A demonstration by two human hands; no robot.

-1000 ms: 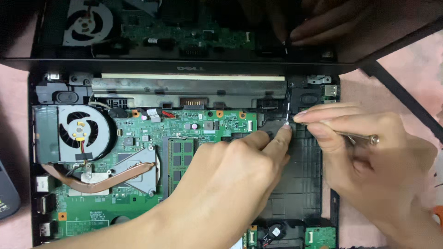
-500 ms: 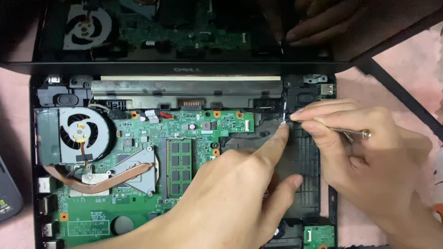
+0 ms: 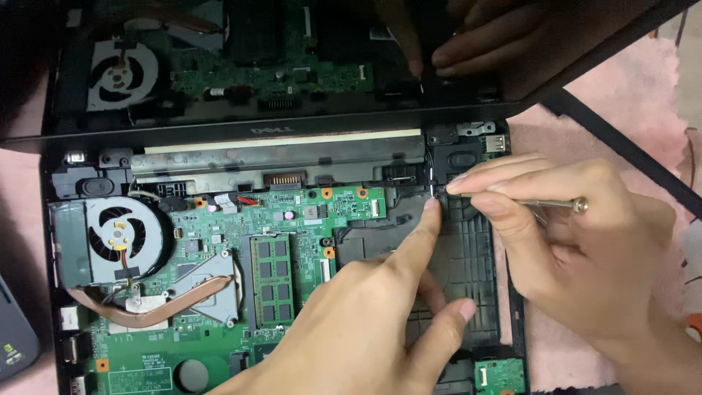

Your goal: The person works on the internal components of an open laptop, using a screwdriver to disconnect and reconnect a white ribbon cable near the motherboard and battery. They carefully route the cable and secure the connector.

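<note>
An opened laptop base [image 3: 95,186] lies below me with its green motherboard [image 3: 292,219] bare. My left hand [image 3: 365,314] reaches in from the bottom, index finger stretched out, its tip pressing a spot near the black hinge area [image 3: 431,175]. My right hand [image 3: 563,241] comes from the right and grips slim metal tweezers [image 3: 556,205], whose tips meet the same spot beside my left fingertip. What the tips pinch is too small to tell.
A cooling fan [image 3: 121,238] with a copper heat pipe [image 3: 153,311] fills the left of the base. A memory module [image 3: 272,289] sits mid-board. The dark glossy screen [image 3: 292,66] stands at the far side, mirroring the board and hands. Pink cloth [image 3: 629,95] lies underneath.
My left hand has uncurled: the bent fingers near the hinge straightened into one pointing index finger on the spot. The right hand with the tweezers has stayed nearly still.
</note>
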